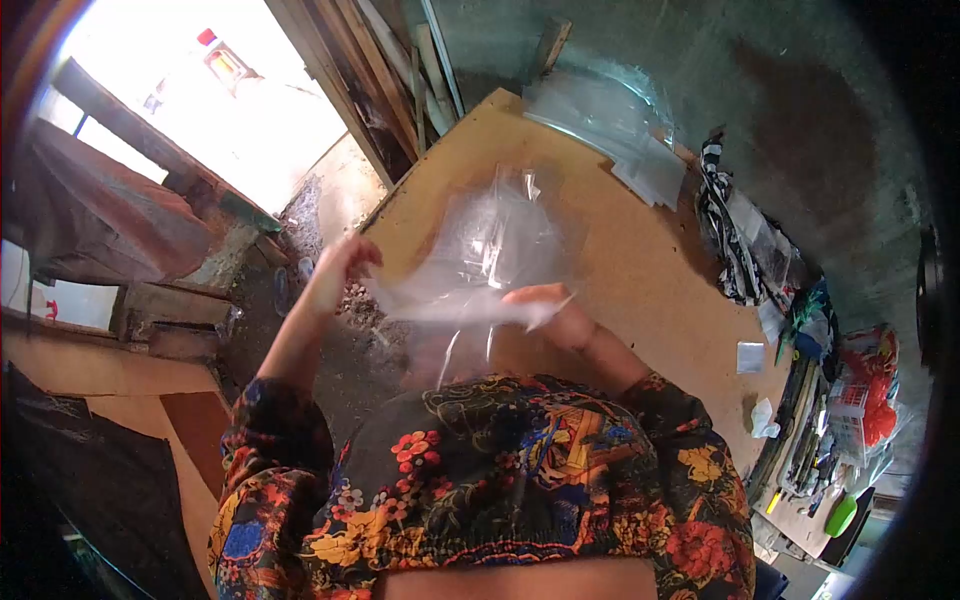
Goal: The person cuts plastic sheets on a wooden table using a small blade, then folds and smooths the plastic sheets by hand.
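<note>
A thin clear plastic sheet [440, 305] stretches between my two hands in front of my body, its near edge folded and smeared by motion. My right hand [552, 303] is closed on the sheet's right end, with a corner poking out past the fingers. Beyond the table's left edge, my left hand [350, 262] has curled fingers and meets the sheet's left end; blur hides the exact grip. More shiny clear plastic [495, 230] lies on the wooden table [650, 280] just past the held piece.
Stacked clear plastic sheets [610, 125] lie at the table's far edge. Striped cloth [725, 225] and bundled plastic line the right side. A small clear square [749, 357] and a crumpled white scrap [764, 418] rest near the right edge. Wooden planks [370, 70] lean by the bright doorway.
</note>
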Demonstrator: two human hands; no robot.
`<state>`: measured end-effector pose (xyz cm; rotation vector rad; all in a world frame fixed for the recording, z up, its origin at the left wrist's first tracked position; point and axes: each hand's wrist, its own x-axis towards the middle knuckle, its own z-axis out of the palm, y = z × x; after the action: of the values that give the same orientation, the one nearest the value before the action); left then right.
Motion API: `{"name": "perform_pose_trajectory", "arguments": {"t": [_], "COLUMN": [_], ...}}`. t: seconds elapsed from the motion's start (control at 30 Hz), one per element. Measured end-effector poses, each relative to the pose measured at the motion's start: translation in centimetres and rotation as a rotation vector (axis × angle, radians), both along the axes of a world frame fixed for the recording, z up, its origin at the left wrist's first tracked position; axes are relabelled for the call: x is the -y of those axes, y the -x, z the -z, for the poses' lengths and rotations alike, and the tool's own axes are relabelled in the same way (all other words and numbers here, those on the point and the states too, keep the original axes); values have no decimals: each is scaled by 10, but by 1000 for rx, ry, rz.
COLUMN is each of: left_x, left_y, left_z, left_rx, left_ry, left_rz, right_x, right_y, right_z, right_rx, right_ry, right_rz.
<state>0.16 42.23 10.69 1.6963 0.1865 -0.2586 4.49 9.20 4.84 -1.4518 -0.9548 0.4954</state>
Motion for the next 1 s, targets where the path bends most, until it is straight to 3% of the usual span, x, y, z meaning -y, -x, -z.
{"name": "perform_pose_trajectory", "arguments": {"t": [0.03, 0.1, 0.2, 0.3, 0.33, 0.37, 0.43, 0.57, 0.63, 0.77, 0.8, 0.87, 0.9, 0.97, 1.0], "left_x": [-7, 21, 68, 107, 111, 114, 117, 110, 104, 102, 99, 93, 88, 85, 87], "left_y": [-17, -51, -84, -79, -72, -66, -59, -40, -34, -20, -17, -17, -21, -24, -23], "left_z": [10, 11, 28, 52, 61, 70, 87, 112, 103, 77, 85, 113, 136, 139, 121], "left_rx": [95, 159, 253, 120, 37, -42, -200, -658, -775, -789, -419, -41, -125, -195, 162], "left_ry": [107, 536, 603, 530, 525, 523, 577, 1027, 1164, 1122, 768, 400, 301, 203, -151], "left_rz": [-34, -15, 711, 937, 945, 929, 865, 431, 266, 323, 536, 711, 663, 603, 758], "right_x": [6, 20, 32, 42, 48, 48, 48, 62, 72, 56, 48, 40, 38, 34, 28], "right_y": [-1, -9, -20, -22, -26, -21, -24, -33, -44, -39, -29, -9, 0, 26, 41], "right_z": [-4, -14, -16, -32, -35, -48, -25, -9, 43, 70, 58, 27, 9, -8, -11], "right_rx": [-308, -161, -222, -271, -260, -441, -512, -836, -730, -435, -142, 385, 607, 914, 888], "right_ry": [-159, 78, 116, -54, 98, 132, 242, 304, 357, 627, 753, 851, 825, 713, 711], "right_rz": [-47, 50, 94, 2, 7, 68, 339, 421, 471, 596, 785, 998, 1023, 809, 618]}}
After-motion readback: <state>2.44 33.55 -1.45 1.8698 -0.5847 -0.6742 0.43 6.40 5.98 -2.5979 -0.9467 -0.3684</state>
